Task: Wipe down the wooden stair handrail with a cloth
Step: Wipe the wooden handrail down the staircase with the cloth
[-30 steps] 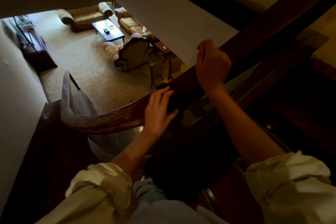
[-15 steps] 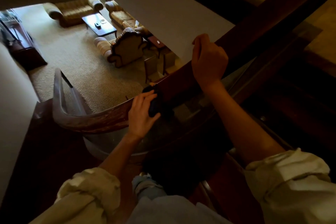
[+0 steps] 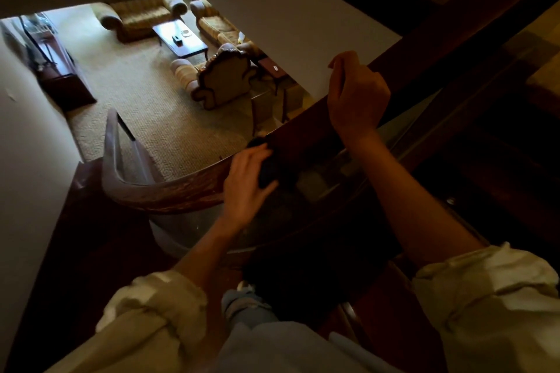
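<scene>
Fingers (image 3: 253,156) of left hand (image 3: 246,188) clutch cloth (image 3: 269,173), right hand (image 3: 356,94) clasps handrail (image 3: 181,194) above armchair (image 3: 224,79).

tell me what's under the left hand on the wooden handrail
A dark cloth lies under the left hand, held against the curved brown wooden handrail. It shows only at the hand's edges; the rest, and the wood beneath it, is covered.

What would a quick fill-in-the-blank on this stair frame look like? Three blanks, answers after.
The left hand holds a dark ____ on the handrail.
The ____ hand grips the handrail higher up.
Both sleeves are ____ up the forearms.
Missing words: cloth; right; rolled.
</scene>
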`<state>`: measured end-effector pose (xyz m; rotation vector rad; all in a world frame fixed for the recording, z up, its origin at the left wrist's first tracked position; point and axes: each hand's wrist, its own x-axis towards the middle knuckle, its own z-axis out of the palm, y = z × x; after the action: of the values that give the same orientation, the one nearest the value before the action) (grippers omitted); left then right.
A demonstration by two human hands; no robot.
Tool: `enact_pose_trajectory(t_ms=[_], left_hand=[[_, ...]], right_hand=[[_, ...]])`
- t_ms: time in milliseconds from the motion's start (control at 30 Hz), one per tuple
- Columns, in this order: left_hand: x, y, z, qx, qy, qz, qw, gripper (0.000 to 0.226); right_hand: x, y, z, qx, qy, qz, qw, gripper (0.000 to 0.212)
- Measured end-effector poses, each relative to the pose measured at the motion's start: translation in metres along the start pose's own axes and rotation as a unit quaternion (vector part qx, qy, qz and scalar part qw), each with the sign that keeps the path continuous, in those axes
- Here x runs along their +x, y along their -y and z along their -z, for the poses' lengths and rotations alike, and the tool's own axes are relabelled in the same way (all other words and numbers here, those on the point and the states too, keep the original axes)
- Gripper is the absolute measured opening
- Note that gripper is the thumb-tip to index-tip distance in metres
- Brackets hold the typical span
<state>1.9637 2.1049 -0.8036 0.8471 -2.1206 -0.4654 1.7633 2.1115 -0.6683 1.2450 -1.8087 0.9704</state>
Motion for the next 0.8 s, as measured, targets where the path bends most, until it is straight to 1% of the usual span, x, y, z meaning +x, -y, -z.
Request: enact_pose_trajectory(t_ms=[67,133,267,333,433,600,733,800], left_hand=[[-0.017,0.022,0.008,0.016,0.012,0.032,0.999,0.076],[-0.012,0.023,0.012,0.023,0.03,0.024,0.999,0.071],[0.033,-0.03,-0.002,0.014,0.021,-0.009,1.0,0.068],[0.053,-0.059,-0.016,-0.008,0.003,-0.006,1.0,0.069],[0.065,-0.073,-0.024,-0.026,-0.014,-0.006,1.0,0.069],[0.042,-0.042,-0.007,-0.022,0.028,-0.052,0.998,0.068],[-0.001,0.016,0.014,0.012,0.069,-0.007,0.997,0.066],[-0.009,0.034,0.022,0.02,0.087,0.007,0.996,0.067]], right_hand=[[0.0,0.001,0.0,-0.001,0.005,-0.004,1.0,0.025],[-0.001,0.001,0.0,0.006,0.003,-0.003,1.0,0.024],[0.0,-0.002,0.0,0.024,-0.01,-0.013,1.0,0.022],[-0.001,-0.003,0.001,0.02,-0.015,-0.015,1.0,0.021],[-0.001,-0.002,0.0,0.011,-0.013,-0.018,1.0,0.019],[-0.001,0.0,0.002,-0.002,-0.007,-0.033,0.999,0.02],[0.0,0.004,0.002,-0.036,0.004,-0.03,0.999,0.02],[-0.006,0.01,0.001,-0.028,-0.005,-0.043,0.999,0.02]])
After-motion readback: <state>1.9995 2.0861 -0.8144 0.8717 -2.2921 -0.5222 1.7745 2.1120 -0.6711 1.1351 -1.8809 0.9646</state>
